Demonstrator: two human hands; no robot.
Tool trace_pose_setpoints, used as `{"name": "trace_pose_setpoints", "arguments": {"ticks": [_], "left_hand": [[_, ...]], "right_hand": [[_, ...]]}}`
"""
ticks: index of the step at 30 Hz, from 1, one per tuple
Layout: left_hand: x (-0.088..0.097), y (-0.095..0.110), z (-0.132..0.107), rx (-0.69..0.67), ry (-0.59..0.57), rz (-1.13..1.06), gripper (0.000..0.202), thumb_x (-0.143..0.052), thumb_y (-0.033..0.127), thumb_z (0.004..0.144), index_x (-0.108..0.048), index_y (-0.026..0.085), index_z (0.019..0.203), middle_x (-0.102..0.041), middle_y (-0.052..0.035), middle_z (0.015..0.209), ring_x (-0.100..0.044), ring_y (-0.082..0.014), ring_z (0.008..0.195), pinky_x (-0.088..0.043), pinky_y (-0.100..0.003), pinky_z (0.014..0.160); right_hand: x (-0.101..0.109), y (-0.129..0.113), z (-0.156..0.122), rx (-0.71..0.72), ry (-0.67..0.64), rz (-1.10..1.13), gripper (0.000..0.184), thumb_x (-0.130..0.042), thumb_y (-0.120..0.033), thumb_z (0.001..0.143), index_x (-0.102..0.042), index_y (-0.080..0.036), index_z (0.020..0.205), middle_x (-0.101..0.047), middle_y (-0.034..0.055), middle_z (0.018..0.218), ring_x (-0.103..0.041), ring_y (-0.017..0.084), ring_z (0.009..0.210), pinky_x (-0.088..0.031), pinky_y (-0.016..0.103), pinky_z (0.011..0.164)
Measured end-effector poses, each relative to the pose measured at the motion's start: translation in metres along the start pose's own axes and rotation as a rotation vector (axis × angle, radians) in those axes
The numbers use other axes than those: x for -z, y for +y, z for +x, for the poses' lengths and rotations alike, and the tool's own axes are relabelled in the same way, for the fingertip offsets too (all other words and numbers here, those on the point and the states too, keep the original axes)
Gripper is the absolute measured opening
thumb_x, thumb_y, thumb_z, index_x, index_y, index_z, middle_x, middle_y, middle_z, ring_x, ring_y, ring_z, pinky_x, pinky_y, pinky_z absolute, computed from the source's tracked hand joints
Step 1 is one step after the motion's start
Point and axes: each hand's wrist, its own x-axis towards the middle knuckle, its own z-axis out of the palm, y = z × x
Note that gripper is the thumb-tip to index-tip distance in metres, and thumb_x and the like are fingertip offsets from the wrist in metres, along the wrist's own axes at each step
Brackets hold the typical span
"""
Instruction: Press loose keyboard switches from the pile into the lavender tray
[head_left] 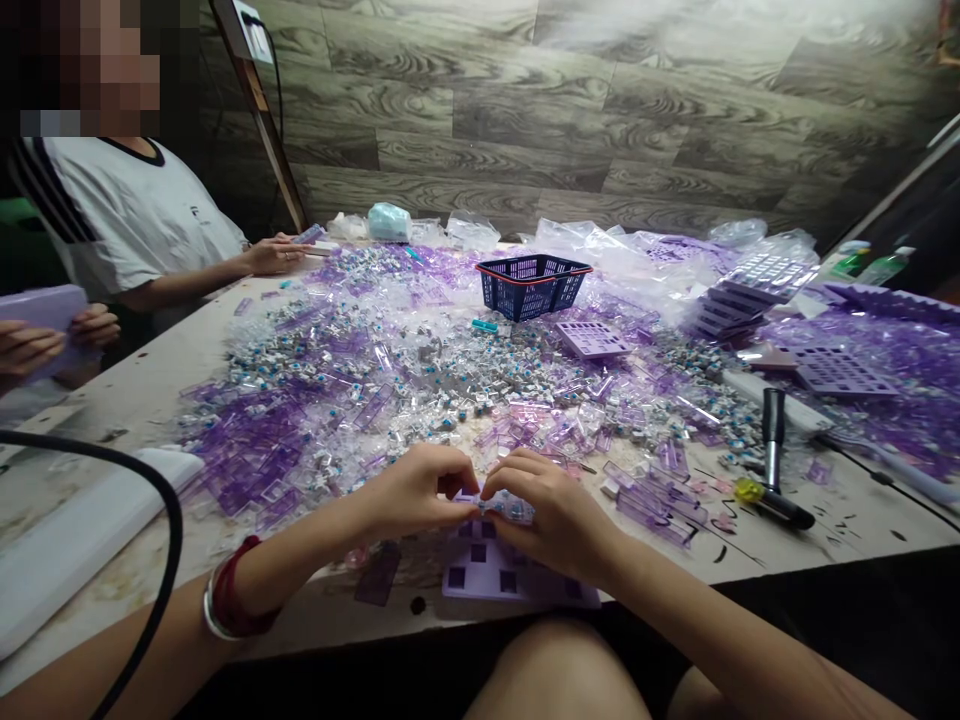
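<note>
Over the near table edge, both hands meet above a light purple panel with square holes (480, 582). My right hand (551, 510) is closed around a small clear plastic part with bluish spots (514, 508). My left hand (433, 487) pinches, thumb and forefinger together, at that part's left end; what lies between these fingertips is too small to name. The panel rests flat under both hands, its far side partly hidden by them. Left of the panel lies a dark purple translucent plate (377, 574). Small white-and-blue pieces (457, 375) lie heaped beyond the hands.
A dark blue basket (534, 290) stands mid-table, near a holed purple panel (592, 339). Translucent purple parts (251, 450) spread left. A hammer (772, 440) and yellow-collared tool (776, 500) lie right. A black cable (169, 500) arcs front left. A co-worker's hand (270, 256) holds a part.
</note>
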Motion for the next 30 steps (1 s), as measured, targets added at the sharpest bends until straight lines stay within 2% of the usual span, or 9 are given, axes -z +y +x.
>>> {"name": "trace_pose_setpoints", "arguments": {"ticks": [4, 11, 17, 22, 27, 30], "left_hand": [[-0.001, -0.003, 0.000, -0.017, 0.007, 0.029, 0.012, -0.065, 0.025, 0.075, -0.063, 0.013, 0.072, -0.046, 0.0047, 0.056, -0.038, -0.0077, 0.052, -0.027, -0.018, 0.049], [-0.001, -0.002, 0.000, -0.080, 0.002, 0.163, 0.006, -0.066, 0.019, 0.075, -0.068, 0.013, 0.074, -0.053, 0.0022, 0.059, -0.044, -0.0091, 0.054, -0.031, -0.020, 0.053], [-0.002, 0.004, -0.002, -0.122, -0.024, 0.320, 0.011, -0.061, 0.010, 0.078, -0.070, 0.015, 0.082, -0.062, -0.0024, 0.072, -0.053, -0.0120, 0.062, -0.037, -0.021, 0.059], [-0.006, 0.000, -0.003, -0.113, -0.055, 0.350, 0.011, -0.063, 0.008, 0.077, -0.072, 0.014, 0.078, -0.062, -0.0034, 0.068, -0.056, -0.0133, 0.062, -0.037, -0.022, 0.058], [-0.007, -0.001, -0.003, -0.129, -0.051, 0.380, 0.011, -0.063, 0.009, 0.079, -0.072, 0.014, 0.078, -0.061, -0.0038, 0.067, -0.056, -0.0137, 0.061, -0.036, -0.022, 0.057], [-0.009, 0.001, -0.004, -0.133, -0.036, 0.399, 0.012, -0.061, 0.009, 0.080, -0.071, 0.013, 0.076, -0.061, -0.0045, 0.068, -0.056, -0.0141, 0.061, -0.037, -0.023, 0.058]], "right_hand": [[-0.001, 0.002, -0.001, 0.025, -0.002, 0.015, 0.006, -0.063, -0.013, 0.080, -0.065, -0.018, 0.080, -0.066, 0.0044, 0.085, -0.056, 0.018, 0.083, -0.047, 0.030, 0.074], [0.001, -0.005, 0.001, 0.077, -0.042, -0.026, 0.018, -0.057, -0.008, 0.084, -0.065, -0.016, 0.069, -0.063, 0.0056, 0.076, -0.053, 0.018, 0.077, -0.045, 0.028, 0.066], [0.000, -0.011, 0.010, 0.007, -0.142, -0.094, 0.022, -0.060, -0.002, 0.078, -0.063, -0.015, 0.061, -0.060, 0.0048, 0.069, -0.052, 0.017, 0.072, -0.043, 0.027, 0.063], [-0.001, -0.016, 0.018, -0.037, -0.231, -0.162, 0.020, -0.063, 0.000, 0.074, -0.065, -0.014, 0.060, -0.062, 0.0063, 0.066, -0.055, 0.018, 0.070, -0.043, 0.029, 0.064], [-0.003, -0.015, 0.015, -0.091, -0.184, -0.109, 0.022, -0.062, 0.000, 0.072, -0.065, -0.015, 0.057, -0.060, 0.0034, 0.061, -0.053, 0.013, 0.059, -0.040, 0.025, 0.058], [-0.004, -0.012, 0.009, -0.099, -0.138, -0.077, 0.023, -0.061, -0.001, 0.075, -0.063, -0.015, 0.057, -0.059, 0.0029, 0.062, -0.053, 0.013, 0.061, -0.038, 0.024, 0.057]]}}
